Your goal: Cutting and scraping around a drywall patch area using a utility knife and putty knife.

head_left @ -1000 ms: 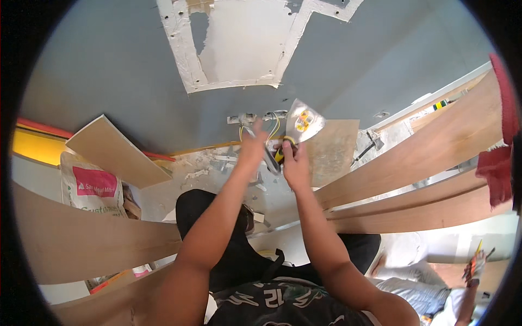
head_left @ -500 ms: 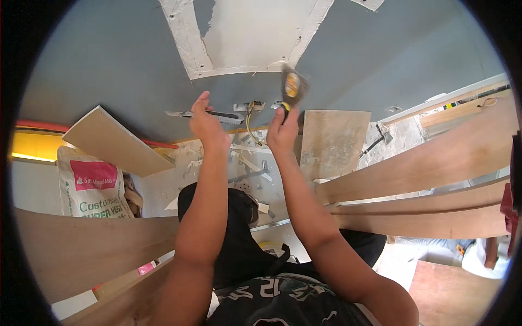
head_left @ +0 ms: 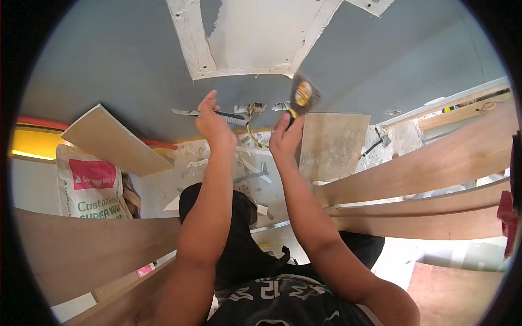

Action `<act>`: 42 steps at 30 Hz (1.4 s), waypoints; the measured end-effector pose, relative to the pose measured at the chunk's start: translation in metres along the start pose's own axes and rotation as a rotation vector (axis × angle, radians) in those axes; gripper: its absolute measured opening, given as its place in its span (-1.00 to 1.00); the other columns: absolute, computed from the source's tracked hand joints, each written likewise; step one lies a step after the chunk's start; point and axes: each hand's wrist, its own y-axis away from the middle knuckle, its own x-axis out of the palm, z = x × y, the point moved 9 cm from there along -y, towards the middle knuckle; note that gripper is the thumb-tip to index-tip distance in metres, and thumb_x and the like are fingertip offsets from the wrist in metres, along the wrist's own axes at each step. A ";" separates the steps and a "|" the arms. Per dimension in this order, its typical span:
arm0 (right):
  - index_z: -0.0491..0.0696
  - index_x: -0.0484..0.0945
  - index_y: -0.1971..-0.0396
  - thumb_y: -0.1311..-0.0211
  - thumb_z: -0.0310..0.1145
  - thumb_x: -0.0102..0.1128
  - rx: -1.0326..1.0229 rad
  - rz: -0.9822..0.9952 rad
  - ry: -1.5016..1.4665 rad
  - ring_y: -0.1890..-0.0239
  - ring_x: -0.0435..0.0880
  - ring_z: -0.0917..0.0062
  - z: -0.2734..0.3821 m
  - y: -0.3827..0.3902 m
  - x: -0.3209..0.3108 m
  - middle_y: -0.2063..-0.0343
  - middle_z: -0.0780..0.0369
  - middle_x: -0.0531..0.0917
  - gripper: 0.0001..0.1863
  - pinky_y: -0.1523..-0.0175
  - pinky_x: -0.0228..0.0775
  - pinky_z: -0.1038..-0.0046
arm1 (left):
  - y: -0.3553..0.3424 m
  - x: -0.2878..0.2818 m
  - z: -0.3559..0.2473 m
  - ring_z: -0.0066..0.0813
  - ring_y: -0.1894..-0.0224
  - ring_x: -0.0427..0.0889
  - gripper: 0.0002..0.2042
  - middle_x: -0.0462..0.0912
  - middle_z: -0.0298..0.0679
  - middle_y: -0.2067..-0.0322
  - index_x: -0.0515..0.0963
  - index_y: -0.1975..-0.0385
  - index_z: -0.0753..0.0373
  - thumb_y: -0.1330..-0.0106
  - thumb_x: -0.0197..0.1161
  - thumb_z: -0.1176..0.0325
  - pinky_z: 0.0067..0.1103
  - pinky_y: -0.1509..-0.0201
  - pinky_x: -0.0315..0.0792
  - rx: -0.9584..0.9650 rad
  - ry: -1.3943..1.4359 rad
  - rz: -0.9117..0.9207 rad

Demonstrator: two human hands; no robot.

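Observation:
My left hand [head_left: 213,122] is closed around a long flat tool [head_left: 231,117], seen nearly edge-on, with a pale thin end to the left and a dark strip and ridged part to the right. Its exact kind is hard to make out. In my right hand [head_left: 285,136] is a putty knife [head_left: 304,96], its black-and-yellow handle gripped and its broad, labelled blade pointing up. Both tools are in front of the grey wall [head_left: 130,65], below a white-plastered patch [head_left: 250,43]. Between the hands, loose wires [head_left: 251,117] come out of an opening in the wall.
An upright board [head_left: 334,144] leans at the wall's base, with a hammer-like tool [head_left: 375,144] to its right. Wooden planks [head_left: 408,163] cross on the right, and another plank [head_left: 103,250] on the left. A printed sack [head_left: 92,185] stands beside a leaning panel [head_left: 117,138]. Scraps litter the floor.
The putty knife has moved right and a little down, its blade less blurred. My left hand has shifted slightly right, still holding the flat tool. The view has shifted a little.

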 end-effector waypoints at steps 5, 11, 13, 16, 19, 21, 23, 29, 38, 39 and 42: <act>-0.20 0.38 0.04 -0.51 -0.29 -0.01 -0.097 0.038 0.165 0.31 0.59 0.05 0.002 -0.011 0.003 0.35 -0.02 0.56 -0.74 0.20 0.39 0.12 | -0.003 0.004 0.003 -0.48 0.13 0.38 -0.65 0.57 -0.30 0.13 0.69 0.05 0.31 -0.33 0.06 0.30 -0.49 -0.11 0.32 0.040 -0.008 0.046; -0.20 0.36 0.12 -0.49 -0.31 0.01 -0.108 -0.174 -0.271 0.27 0.54 -0.10 0.024 -0.005 -0.026 0.32 -0.13 0.54 -0.77 0.16 0.37 0.06 | -0.001 0.005 0.002 -0.48 0.14 0.38 -0.66 0.57 -0.30 0.13 0.70 0.06 0.30 -0.31 0.08 0.30 -0.51 -0.10 0.32 0.013 -0.018 0.029; -0.22 0.35 0.11 -0.50 -0.32 0.01 -0.093 -0.180 -0.297 0.25 0.54 -0.16 0.023 -0.003 -0.025 0.29 -0.17 0.55 -0.76 0.14 0.37 0.05 | 0.002 0.006 0.000 -0.48 0.14 0.39 -0.66 0.58 -0.30 0.13 0.70 0.06 0.30 -0.30 0.09 0.30 -0.51 -0.10 0.32 0.027 -0.026 0.043; -0.23 0.37 0.03 -0.52 -0.34 -0.02 -0.070 0.085 0.155 0.22 0.59 -0.10 0.004 -0.013 -0.002 0.26 -0.10 0.59 -0.75 0.10 0.40 0.08 | 0.008 0.016 0.005 -0.48 0.16 0.39 -0.66 0.58 -0.30 0.14 0.70 0.06 0.29 -0.30 0.09 0.30 -0.51 -0.09 0.32 0.028 -0.011 0.066; -0.22 0.36 0.10 -0.51 -0.35 -0.02 -0.095 -0.067 -0.058 0.21 0.54 -0.19 0.023 0.003 -0.015 0.28 -0.18 0.55 -0.78 0.12 0.37 0.03 | -0.002 0.006 0.001 -0.48 0.15 0.39 -0.66 0.58 -0.29 0.13 0.70 0.06 0.29 -0.30 0.09 0.30 -0.51 -0.09 0.32 0.026 -0.025 0.025; -0.22 0.37 0.10 -0.51 -0.33 -0.02 -0.120 -0.089 -0.099 0.21 0.54 -0.19 0.032 0.004 -0.017 0.28 -0.17 0.56 -0.78 0.11 0.37 0.04 | 0.000 0.008 0.000 -0.47 0.15 0.39 -0.66 0.58 -0.28 0.12 0.70 0.06 0.29 -0.30 0.09 0.31 -0.51 -0.10 0.31 0.024 -0.022 0.045; -0.21 0.37 0.11 -0.51 -0.32 -0.03 -0.150 -0.118 -0.143 0.20 0.54 -0.19 0.033 -0.001 -0.018 0.28 -0.17 0.56 -0.77 0.10 0.37 0.04 | 0.005 0.009 0.003 -0.48 0.16 0.37 -0.67 0.56 -0.30 0.17 0.70 0.09 0.29 -0.30 0.10 0.29 -0.51 -0.06 0.31 0.028 -0.012 0.045; -0.22 0.39 0.10 -0.52 -0.31 -0.03 -0.146 -0.145 -0.136 0.20 0.55 -0.15 0.025 -0.002 -0.021 0.26 -0.16 0.55 -0.76 0.09 0.38 0.06 | 0.004 0.013 0.001 -0.48 0.16 0.37 -0.67 0.56 -0.28 0.17 0.70 0.09 0.29 -0.30 0.11 0.29 -0.51 -0.05 0.31 0.038 -0.017 0.038; -0.25 0.35 0.09 -0.51 -0.32 -0.04 -0.147 -0.153 -0.140 0.23 0.51 -0.21 0.037 -0.008 -0.024 0.32 -0.21 0.52 -0.74 0.11 0.36 0.04 | 0.005 0.015 0.004 -0.48 0.16 0.40 -0.67 0.58 -0.30 0.17 0.71 0.07 0.30 -0.32 0.11 0.30 -0.50 -0.06 0.34 0.035 -0.027 0.054; -0.24 0.36 0.10 -0.52 -0.31 -0.05 -0.094 -0.035 -0.047 0.23 0.52 -0.17 0.034 -0.012 -0.012 0.31 -0.18 0.52 -0.74 0.11 0.36 0.04 | 0.005 0.016 0.003 -0.48 0.17 0.40 -0.67 0.58 -0.31 0.18 0.71 0.07 0.30 -0.33 0.11 0.29 -0.50 -0.06 0.35 0.048 -0.024 0.071; -0.24 0.38 0.09 -0.53 -0.30 -0.07 -0.078 0.013 0.036 0.23 0.53 -0.13 0.031 -0.012 -0.008 0.29 -0.13 0.53 -0.73 0.11 0.35 0.05 | 0.007 0.017 0.009 -0.48 0.16 0.41 -0.67 0.57 -0.30 0.17 0.71 0.07 0.30 -0.31 0.12 0.30 -0.50 -0.07 0.34 -0.005 -0.006 0.058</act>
